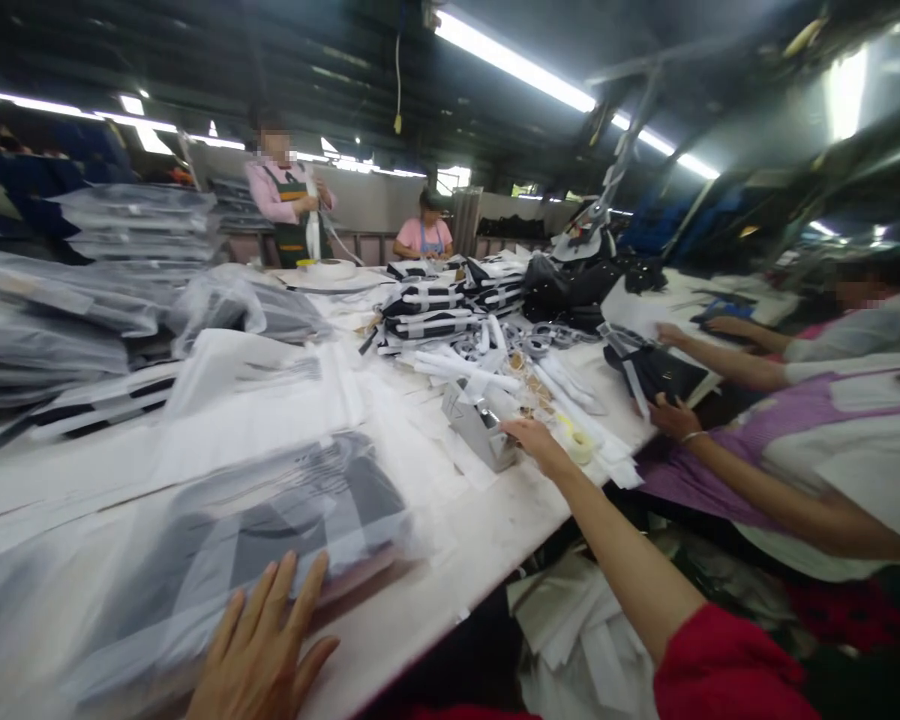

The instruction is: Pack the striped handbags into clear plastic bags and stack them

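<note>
My left hand [266,640] lies with fingers spread on a dark item wrapped in clear plastic [285,520], flat on the table in front of me. Through the plastic, the item looks like a folded dark bag with paler strips. Across the table my right arm reaches out, and my right hand [536,445] is at the near end of a small grey box [476,425]. The fingers there look pinched together at its edge. Whatever they hold is too small to make out. Beside that hand lies a roll of yellowish tape [579,445].
White paper strips and rolls [465,370] clutter the table [450,560] beyond the box. Stacked black bags [427,310] stand behind them. Plastic-wrapped packages [45,320] are piled at left. On the right, a co-worker [780,430] handles a black bag [660,370]; other people work farther back.
</note>
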`<state>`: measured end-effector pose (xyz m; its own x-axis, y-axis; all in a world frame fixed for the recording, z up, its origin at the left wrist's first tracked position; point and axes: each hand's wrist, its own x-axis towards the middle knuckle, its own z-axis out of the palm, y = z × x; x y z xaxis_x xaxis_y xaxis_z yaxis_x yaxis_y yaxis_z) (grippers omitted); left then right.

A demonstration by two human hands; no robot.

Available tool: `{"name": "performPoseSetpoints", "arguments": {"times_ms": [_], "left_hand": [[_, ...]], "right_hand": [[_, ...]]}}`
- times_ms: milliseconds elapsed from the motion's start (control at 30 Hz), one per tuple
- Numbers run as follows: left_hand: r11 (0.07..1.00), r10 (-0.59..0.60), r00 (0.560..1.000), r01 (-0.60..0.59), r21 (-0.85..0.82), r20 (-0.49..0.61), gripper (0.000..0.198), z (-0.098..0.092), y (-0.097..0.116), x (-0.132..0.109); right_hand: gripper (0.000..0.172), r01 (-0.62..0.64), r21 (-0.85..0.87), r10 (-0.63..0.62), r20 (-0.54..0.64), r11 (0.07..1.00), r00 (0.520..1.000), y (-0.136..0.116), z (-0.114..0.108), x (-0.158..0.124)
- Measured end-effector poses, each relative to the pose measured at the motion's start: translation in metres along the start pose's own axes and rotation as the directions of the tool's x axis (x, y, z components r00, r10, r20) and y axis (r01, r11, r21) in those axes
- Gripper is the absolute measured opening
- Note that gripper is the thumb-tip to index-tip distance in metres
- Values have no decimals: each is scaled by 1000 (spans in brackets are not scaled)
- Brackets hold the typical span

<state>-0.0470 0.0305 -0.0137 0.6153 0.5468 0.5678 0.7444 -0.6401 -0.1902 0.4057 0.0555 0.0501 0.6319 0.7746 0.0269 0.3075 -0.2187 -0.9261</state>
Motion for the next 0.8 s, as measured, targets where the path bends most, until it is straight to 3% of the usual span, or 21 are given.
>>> {"name": "performPoseSetpoints", "arguments": {"times_ms": [167, 467, 667, 800], "left_hand": [[1000, 11, 1000, -12, -22, -28, 52, 8, -5, -1], [999, 14, 1000, -15, -33, -25, 51, 9, -5, -2], [997, -39, 999, 39, -71, 3, 51, 14, -7, -4], [998, -45, 996, 49, -49, 77, 51, 3, 0, -2]], "right_hand": [[25, -81, 130, 74, 54, 988, 996, 8, 15, 7], [27, -25, 373, 86, -146, 927, 986, 7, 11, -18], [24, -153, 350, 198, -96, 924, 975, 21, 12, -34], [21, -210, 210, 219, -22, 955, 976, 26, -1, -46]]}}
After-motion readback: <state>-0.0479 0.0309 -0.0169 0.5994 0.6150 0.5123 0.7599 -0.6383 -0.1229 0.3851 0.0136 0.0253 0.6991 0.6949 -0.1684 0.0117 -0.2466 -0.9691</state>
